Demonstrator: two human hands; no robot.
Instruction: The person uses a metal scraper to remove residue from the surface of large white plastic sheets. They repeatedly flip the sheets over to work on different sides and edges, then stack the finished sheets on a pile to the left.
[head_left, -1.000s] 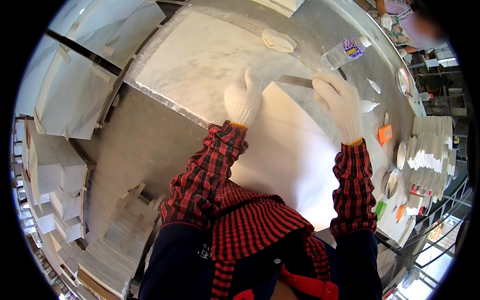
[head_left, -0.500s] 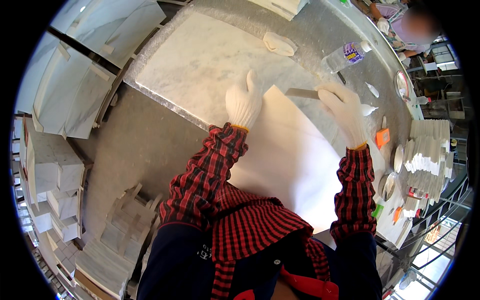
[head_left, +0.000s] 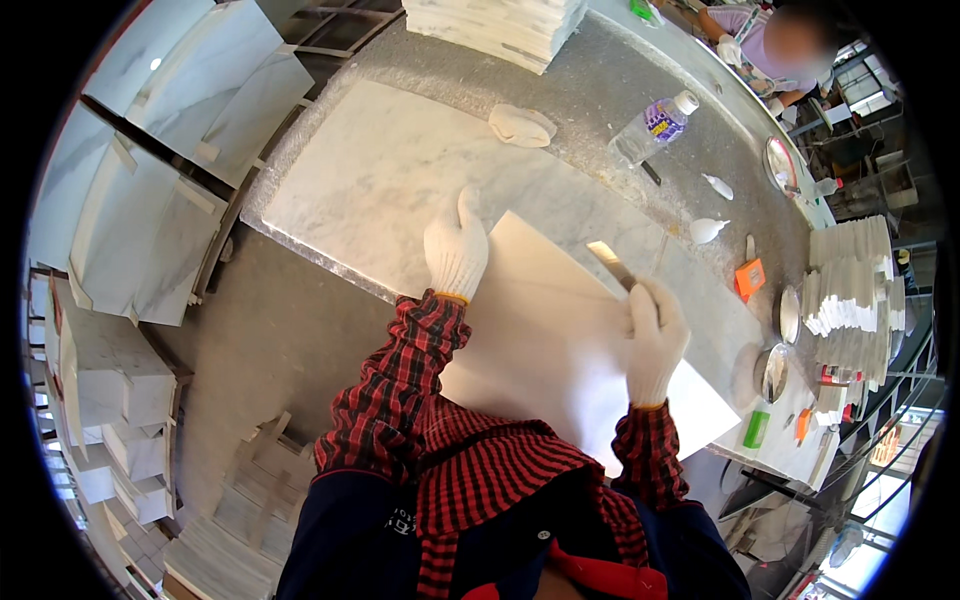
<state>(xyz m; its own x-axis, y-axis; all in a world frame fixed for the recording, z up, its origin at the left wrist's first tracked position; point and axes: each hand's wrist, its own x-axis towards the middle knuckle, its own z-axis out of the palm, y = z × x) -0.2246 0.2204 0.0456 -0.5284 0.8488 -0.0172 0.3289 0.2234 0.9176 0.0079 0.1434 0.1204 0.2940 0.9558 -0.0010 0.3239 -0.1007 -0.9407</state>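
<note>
A glossy white slab (head_left: 540, 310) leans in front of me, overlapping a grey-veined marble slab (head_left: 370, 150) on the bench. At its left edge my left hand (head_left: 456, 245), in a white knit glove, is closed with the thumb pointing up; its other fingers are mostly hidden. Over the slab's right part my right hand (head_left: 656, 340), gloved too, grips a flat metal scraper (head_left: 612, 264). The blade points up and left, and light glints off its tip. Whether it touches the slab I cannot tell.
A folded white cloth (head_left: 522, 126), a plastic bottle (head_left: 655, 130) and small white squeeze bottles (head_left: 708, 230) sit beyond the slabs. Metal bowls (head_left: 771, 372) and stacked tiles (head_left: 845, 280) stand right. Marble panels (head_left: 150, 215) stand left. Another person (head_left: 775, 50) works at far right.
My right hand has come down and nearer to me with the scraper, whose blade has tilted. My left hand stays at the slab's edge. The whole view has shifted.
</note>
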